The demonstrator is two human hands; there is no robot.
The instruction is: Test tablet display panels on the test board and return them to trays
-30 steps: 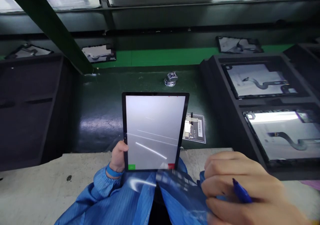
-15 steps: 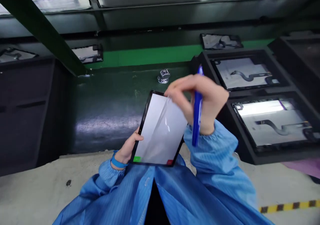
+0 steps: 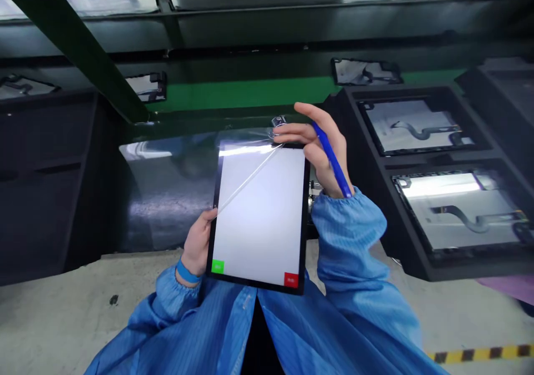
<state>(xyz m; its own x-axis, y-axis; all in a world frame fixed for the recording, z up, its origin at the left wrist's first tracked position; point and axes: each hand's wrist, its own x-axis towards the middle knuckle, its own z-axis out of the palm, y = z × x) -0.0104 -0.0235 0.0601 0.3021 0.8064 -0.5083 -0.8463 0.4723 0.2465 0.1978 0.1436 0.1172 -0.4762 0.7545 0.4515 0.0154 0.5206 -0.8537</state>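
Note:
A tablet screen point(image 3: 261, 219) with a lit white display lies in front of my body, a green box at its lower left and a red one at its lower right. My left hand point(image 3: 199, 241) grips its left edge, thumb on the front. Clear film point(image 3: 167, 166) is folded back along a diagonal line across the upper left of the screen and sticks out past that edge. My right hand point(image 3: 327, 152) is at the top right corner, fingers over the top edge. A blue pen point(image 3: 332, 161) is tucked in this hand, slanting down to the wrist.
Black trays point(image 3: 390, 161) on the right hold screen panels point(image 3: 459, 211) with ribbon cables. Another black tray point(image 3: 45, 186) stands at left. A green post point(image 3: 79, 47) slants across the upper left. Behind the tablet is a small shiny metal part point(image 3: 278, 121) on the dark green bench point(image 3: 142, 225).
The tablet has turned more upright and faces me more squarely. The film now spreads out to the upper left. My right hand has opened from a pinch over the screen to its top right corner.

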